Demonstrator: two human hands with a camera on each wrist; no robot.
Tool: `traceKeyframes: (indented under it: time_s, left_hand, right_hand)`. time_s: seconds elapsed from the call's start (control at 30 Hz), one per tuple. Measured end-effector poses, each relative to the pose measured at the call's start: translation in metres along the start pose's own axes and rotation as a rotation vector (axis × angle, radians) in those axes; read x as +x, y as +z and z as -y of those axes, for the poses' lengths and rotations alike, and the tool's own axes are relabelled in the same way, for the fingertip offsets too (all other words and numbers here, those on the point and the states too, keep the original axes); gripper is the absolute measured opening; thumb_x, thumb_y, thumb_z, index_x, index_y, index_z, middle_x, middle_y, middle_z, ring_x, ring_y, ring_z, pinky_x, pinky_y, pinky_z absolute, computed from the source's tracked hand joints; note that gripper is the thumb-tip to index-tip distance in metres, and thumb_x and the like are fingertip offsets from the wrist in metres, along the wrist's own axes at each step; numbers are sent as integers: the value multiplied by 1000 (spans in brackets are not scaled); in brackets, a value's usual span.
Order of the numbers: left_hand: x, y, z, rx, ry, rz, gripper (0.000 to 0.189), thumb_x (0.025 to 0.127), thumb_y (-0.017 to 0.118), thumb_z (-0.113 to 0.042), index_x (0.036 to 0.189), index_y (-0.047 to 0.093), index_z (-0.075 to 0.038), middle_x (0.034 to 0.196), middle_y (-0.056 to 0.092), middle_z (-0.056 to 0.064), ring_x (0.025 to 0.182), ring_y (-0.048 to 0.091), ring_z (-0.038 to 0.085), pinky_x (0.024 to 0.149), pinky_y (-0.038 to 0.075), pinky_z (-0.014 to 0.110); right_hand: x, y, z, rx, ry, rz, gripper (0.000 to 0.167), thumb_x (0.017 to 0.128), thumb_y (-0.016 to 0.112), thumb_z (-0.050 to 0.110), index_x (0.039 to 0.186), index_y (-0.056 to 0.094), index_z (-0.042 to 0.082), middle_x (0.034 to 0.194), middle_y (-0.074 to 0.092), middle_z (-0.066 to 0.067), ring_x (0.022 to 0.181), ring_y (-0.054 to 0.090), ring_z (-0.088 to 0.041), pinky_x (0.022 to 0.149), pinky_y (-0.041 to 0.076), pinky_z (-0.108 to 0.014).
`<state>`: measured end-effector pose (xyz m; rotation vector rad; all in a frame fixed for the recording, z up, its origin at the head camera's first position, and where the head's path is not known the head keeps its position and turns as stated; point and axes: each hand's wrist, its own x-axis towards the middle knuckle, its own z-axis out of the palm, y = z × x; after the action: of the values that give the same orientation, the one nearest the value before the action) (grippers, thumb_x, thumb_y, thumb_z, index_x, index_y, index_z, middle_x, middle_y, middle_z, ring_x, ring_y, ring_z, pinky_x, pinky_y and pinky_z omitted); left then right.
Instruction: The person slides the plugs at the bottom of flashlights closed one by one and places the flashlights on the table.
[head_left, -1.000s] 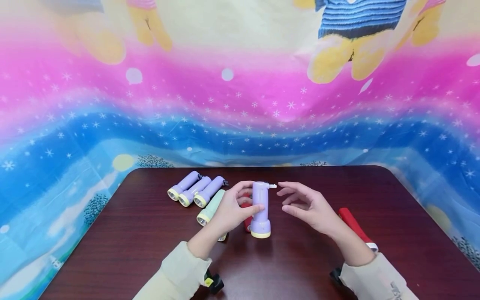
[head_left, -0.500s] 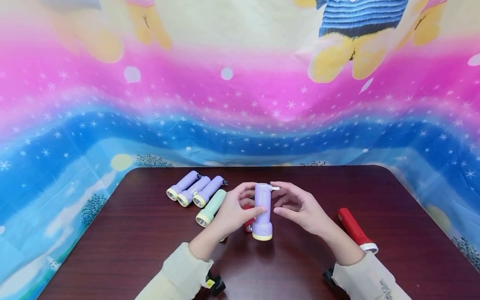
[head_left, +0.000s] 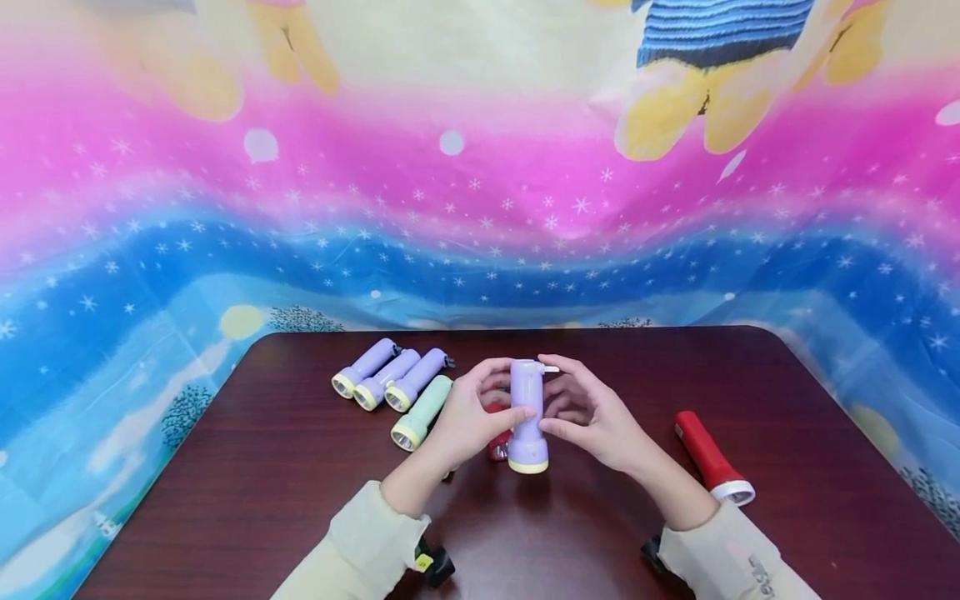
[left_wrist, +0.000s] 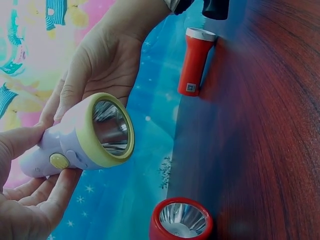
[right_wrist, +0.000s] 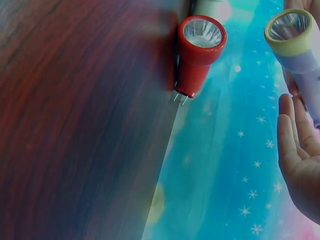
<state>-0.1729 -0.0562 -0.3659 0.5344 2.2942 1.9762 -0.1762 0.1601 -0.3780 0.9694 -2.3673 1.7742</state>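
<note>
My left hand [head_left: 480, 412] holds a lilac flashlight [head_left: 527, 412] upright above the table, its pale yellow head pointing down. The thumb lies across the front of the body and the fingers go behind it. A yellow switch [left_wrist: 59, 160] shows on its side in the left wrist view. Small plug prongs [head_left: 551, 368] stick out to the right near its top. My right hand [head_left: 596, 417] is at the flashlight's right side, fingertips at the body and beside the prongs, fingers loosely bent. How firmly they touch is partly hidden.
Several flashlights lie at the back left, lilac ones [head_left: 367, 367] and a mint green one [head_left: 422, 412]. A red flashlight [right_wrist: 195, 65] lies behind the held one. Another red flashlight with a white head [head_left: 705, 458] lies right. A patterned cloth [head_left: 480, 250] hangs behind the table [head_left: 585, 533].
My right hand has moved left, from apart to up against the lilac flashlight's right side. The left hand keeps its hold and has shifted slightly right with the flashlight.
</note>
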Motion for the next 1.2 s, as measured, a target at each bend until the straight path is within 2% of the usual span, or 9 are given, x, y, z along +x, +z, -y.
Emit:
traceKeyframes:
  time_s: [0.33, 0.63, 0.9, 1.2]
  left_hand:
    - [1, 4, -3, 8, 17, -32, 55, 85, 78, -10, 135, 54, -8, 123, 67, 17, 100, 70, 27, 87, 59, 36]
    - [2, 5, -5, 7, 10, -47, 54, 85, 78, -11, 134, 55, -10, 122, 68, 17, 98, 69, 24, 83, 59, 33]
    - [0, 7, -6, -6, -15, -39, 55, 85, 78, -11, 135, 55, -12, 123, 68, 14, 94, 68, 21, 79, 59, 30]
    - [-2, 8, -7, 33, 10, -47, 55, 84, 80, -14, 134, 56, -11, 120, 69, 14, 92, 69, 21, 76, 57, 26]
  right_hand:
    - [1, 3, 0, 37, -8, 0, 80, 82, 76, -5, 149, 33, 7, 106, 62, -21, 87, 68, -18, 81, 61, -34]
    - [3, 3, 4, 69, 21, 21, 83, 83, 75, -3, 151, 29, 13, 112, 60, -22, 87, 70, -19, 79, 61, -33]
    - [4, 1, 4, 101, 13, 24, 80, 81, 76, -5, 147, 32, 8, 109, 60, -24, 86, 70, -19, 77, 61, -34]
    - [4, 2, 6, 112, 8, -3, 78, 79, 78, -6, 143, 35, 6, 106, 63, -25, 86, 71, -17, 78, 61, -34]
